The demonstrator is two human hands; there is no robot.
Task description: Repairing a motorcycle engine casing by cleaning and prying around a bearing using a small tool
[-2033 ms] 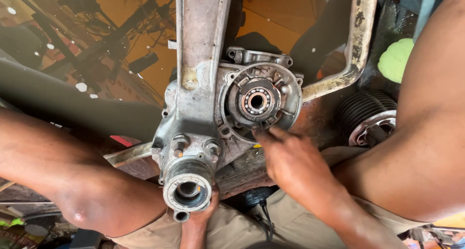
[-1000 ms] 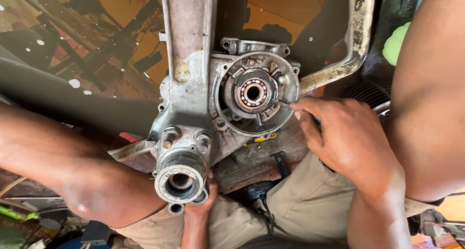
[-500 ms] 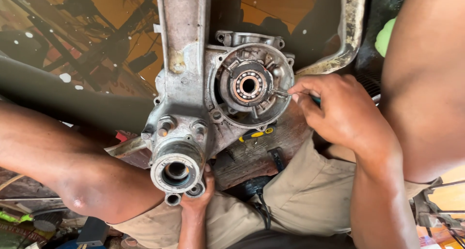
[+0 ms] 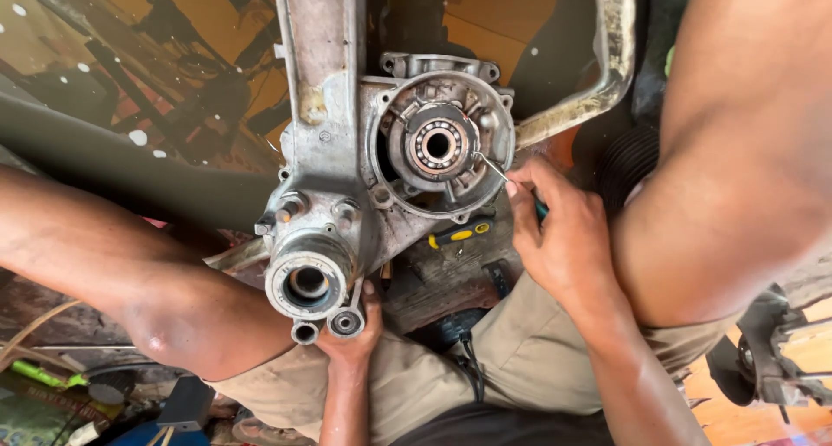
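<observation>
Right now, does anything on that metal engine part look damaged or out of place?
Nothing looks broken. The grey engine casing is grimy and stained, with a yellowish patch on its upper arm. The bearing sits centred in its round housing. The right hand pokes a thin tool there; the left hand steadies the bottom.

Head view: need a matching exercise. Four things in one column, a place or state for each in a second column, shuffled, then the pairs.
Things:
1. left hand
2. right hand
3. ball bearing
4. yellow-handled tool

Places or states:
A. sits in the middle of the round housing of the engine casing
B. lies below the casing, untouched
C. grips the casing's lower end from underneath
D. holds a thin metal tool with its tip at the round housing's rim

Pairs: 1-C, 2-D, 3-A, 4-B
</observation>
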